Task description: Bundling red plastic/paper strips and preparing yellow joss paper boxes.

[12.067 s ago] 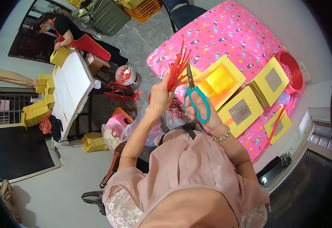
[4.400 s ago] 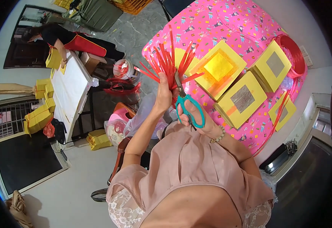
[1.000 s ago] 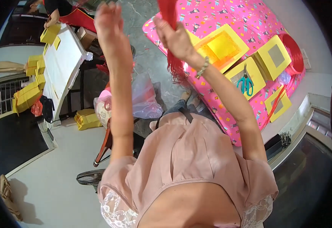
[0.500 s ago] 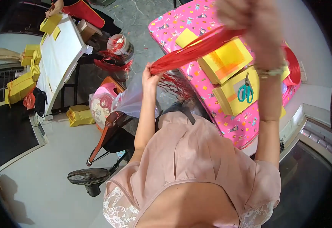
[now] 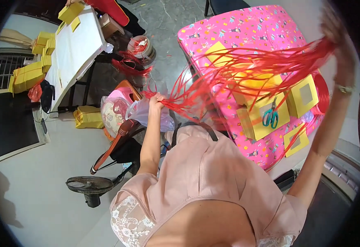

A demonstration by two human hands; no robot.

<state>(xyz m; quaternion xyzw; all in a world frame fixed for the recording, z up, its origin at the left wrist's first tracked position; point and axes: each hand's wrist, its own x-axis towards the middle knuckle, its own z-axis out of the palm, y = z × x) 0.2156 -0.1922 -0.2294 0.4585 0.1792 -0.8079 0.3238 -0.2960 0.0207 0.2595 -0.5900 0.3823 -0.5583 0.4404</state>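
A long bundle of red plastic ribbon strands (image 5: 299,68) stretches between my hands above the pink patterned table (image 5: 250,24). My right hand (image 5: 335,36), raised at the far right and somewhat blurred, is closed around the gathered end. My left hand (image 5: 157,101) is closed on the other end, with short tips poking out past the fingers. Between the hands the strands fan out loosely. Beneath them on the table lie stacks of yellow paper pieces (image 5: 281,106), partly covered by the red strands. Teal-handled scissors (image 5: 270,117) rest on one stack.
A red ribbon roll (image 5: 321,92) stands at the table's right edge. To the left are a chair (image 5: 113,150) with a plastic bag, a black fan (image 5: 90,187) and a bucket (image 5: 146,50) of red scraps. A white table (image 5: 75,49) holds yellow bundles; a person is beyond it.
My right hand has swung to the right, drawing the strands out longer. The bundle has spread from a tight band into loose separate strands. My left hand has shifted slightly lower.
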